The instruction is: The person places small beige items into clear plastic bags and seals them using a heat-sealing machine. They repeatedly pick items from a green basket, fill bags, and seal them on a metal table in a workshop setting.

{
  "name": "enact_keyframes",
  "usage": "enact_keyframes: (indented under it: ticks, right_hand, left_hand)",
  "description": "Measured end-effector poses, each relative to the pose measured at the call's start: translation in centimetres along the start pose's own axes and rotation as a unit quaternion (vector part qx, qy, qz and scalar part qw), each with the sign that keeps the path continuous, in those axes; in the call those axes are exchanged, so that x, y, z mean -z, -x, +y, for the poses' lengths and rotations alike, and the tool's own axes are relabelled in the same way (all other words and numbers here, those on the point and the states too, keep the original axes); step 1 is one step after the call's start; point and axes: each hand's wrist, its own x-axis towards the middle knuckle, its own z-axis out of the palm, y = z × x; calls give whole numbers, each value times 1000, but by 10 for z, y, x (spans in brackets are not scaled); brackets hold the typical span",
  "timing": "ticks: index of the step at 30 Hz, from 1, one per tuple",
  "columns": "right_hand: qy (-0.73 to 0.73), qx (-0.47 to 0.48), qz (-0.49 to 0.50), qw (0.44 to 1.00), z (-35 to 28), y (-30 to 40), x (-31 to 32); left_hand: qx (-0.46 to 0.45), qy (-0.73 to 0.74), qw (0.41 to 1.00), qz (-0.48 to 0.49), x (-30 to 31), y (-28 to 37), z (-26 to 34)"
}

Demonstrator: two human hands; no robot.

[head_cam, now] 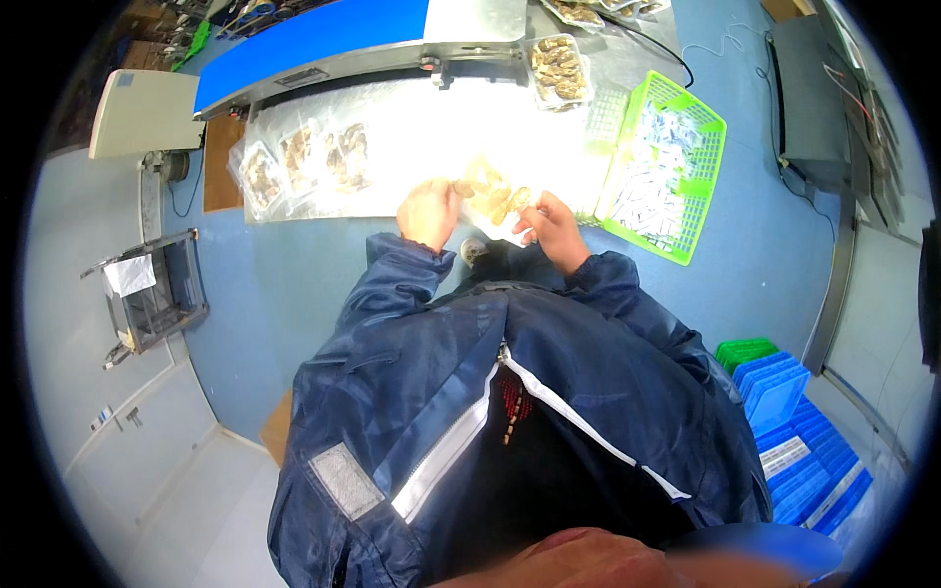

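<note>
Between my two hands, at the near edge of the brightly lit metal worktable [401, 110], is a clear plastic pack of brown mushroom-like pieces [498, 200]. My left hand [428, 213] grips its left side. On the right side, my right hand [553, 226] pinches the pack's near corner between thumb and fingers. Strong glare washes out the pack's far part and outline. Several similar filled packs [300, 158] lie side by side on the table to the left. Another filled clear tray [559, 70] rests at the back right.
A bright green plastic basket [697, 213] of small white-and-blue sachets [650, 206] stands right of my right hand. Behind the table's bright area runs a machine with a blue belt [323, 44]. Blue crates [798, 459] are stacked at lower right, and a metal frame [173, 283] stands left.
</note>
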Motion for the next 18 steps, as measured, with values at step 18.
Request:
enact_keyframes:
  ticks: [18]
  right_hand:
    - [-142, -71, 37, 987, -44, -7, 1]
  left_hand:
    - [-23, 315, 935, 160, -23, 9, 32]
